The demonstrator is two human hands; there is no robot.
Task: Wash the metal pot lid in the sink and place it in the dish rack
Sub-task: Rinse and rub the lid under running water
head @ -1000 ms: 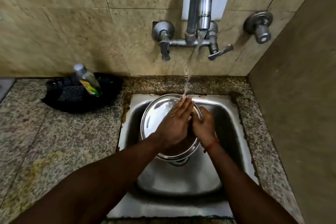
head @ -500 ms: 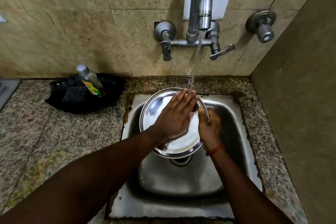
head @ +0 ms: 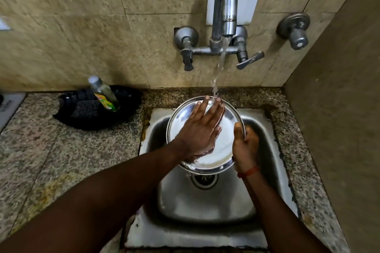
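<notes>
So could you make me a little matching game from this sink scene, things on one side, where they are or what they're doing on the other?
Things:
1. left hand
2. right hand
3. soap bottle
4. water stream

States:
A. leaning in the black tray on the counter
B. gripping the lid's right rim
C. falling from the tap onto the fingertips
D. spread flat on the metal lid

Pairs: 1-D, 2-B, 3-A, 4-C

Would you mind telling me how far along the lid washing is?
Done: the metal pot lid is in the sink under running water. In hand: the right hand grips its rim while the left hand rubs its face. Left: finishing, then racking; no dish rack is in view.
</notes>
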